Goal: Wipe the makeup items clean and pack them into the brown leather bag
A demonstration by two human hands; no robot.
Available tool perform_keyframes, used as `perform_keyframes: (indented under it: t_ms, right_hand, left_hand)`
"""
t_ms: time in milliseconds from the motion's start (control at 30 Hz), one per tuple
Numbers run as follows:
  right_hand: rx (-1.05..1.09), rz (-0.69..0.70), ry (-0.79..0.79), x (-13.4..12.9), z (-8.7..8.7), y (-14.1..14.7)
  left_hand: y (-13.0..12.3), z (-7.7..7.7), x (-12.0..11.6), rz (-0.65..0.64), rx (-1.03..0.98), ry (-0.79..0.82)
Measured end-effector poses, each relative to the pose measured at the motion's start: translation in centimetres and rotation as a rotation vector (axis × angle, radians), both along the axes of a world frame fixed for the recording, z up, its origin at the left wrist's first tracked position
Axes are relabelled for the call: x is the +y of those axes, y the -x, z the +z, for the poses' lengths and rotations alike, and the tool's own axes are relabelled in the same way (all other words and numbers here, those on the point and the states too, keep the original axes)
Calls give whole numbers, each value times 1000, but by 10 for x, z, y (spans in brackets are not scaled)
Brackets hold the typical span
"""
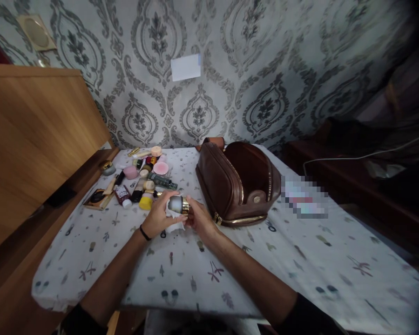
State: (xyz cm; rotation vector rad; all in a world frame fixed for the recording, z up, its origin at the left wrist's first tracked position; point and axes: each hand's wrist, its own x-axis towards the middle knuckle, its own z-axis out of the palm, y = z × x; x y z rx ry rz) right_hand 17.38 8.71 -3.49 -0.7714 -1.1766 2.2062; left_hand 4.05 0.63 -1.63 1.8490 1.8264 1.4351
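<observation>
My left hand [158, 216] is wrapped round a white tissue [172, 226] and a small frosted jar [175, 204], which lies on its side in the air above the table. The fingers of my right hand [199, 219] close on the jar's gold lid at its right end. Just right of my hands stands a brown leather bag [218, 181], its zipped top open and its inside dark. Behind and left of my left hand lie several cosmetics, among them a yellow-capped jar [145, 202], a dark green tube [162, 181] and a round pink compact [161, 168].
A patterned white cloth [195, 284] covers the table. Near its left edge are a square compact [97, 198] and another gold-lidded jar [107, 168]. A wooden cabinet [42, 139] borders the left side. Right of the bag lies a pixelated item [305, 197]. A patterned wall rises behind.
</observation>
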Motion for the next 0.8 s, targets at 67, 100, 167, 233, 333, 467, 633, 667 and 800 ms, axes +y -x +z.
perform_keyframes:
  t_ms: [67,100,167,233,333,467,633,667,800]
  right_hand:
    - [-12,60,-20,1,1,-1]
    - [-17,84,-26,1,2,-1]
    - [-27,105,-27,0,3,-1]
    - [-32,99,-23,-2,4,0]
    - [12,82,-29,-6,7,0]
    - [58,24,-51,-9,9,-1]
    - [73,-2,5,-4,4,2]
    - [61,-6,29,-2,3,2]
    - [-17,20,55,1,1,2]
  left_hand:
    - [-1,-1,0,6,24,-10]
    - [-2,-2,0,16,7,-18]
    - [-3,-2,0,43,-63,-25]
    - [-3,-1,-1,78,-147,-21]
    - [-3,0,-1,121,-267,19]
    - [-1,-3,1,159,-416,82]
    - [2,-6,1,102,-277,64]
    - [2,-6,1,70,-204,41]
    - [-1,-6,1,22,-19,-14]
